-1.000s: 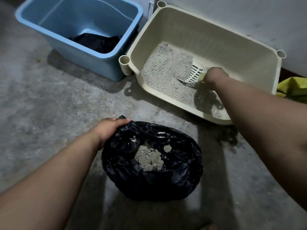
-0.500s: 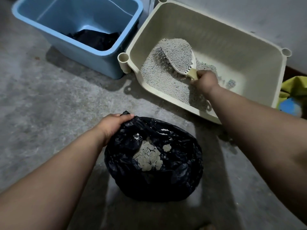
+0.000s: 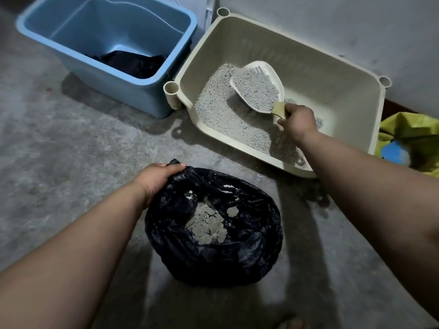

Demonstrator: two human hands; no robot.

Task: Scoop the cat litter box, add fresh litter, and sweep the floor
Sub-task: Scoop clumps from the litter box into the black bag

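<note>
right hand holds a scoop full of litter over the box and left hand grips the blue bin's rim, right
Not quite. The head view shows the left hand gripping the edge of the black bag, not the blue bin. The rest holds: the right hand holds a scoop full of litter over the box.

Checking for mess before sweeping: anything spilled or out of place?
A few pale litter grains sit on the rim of the black bag, not down with the clumps. The litter box has its litter piled toward one side, the rest bare. No clear floor spill.
</note>
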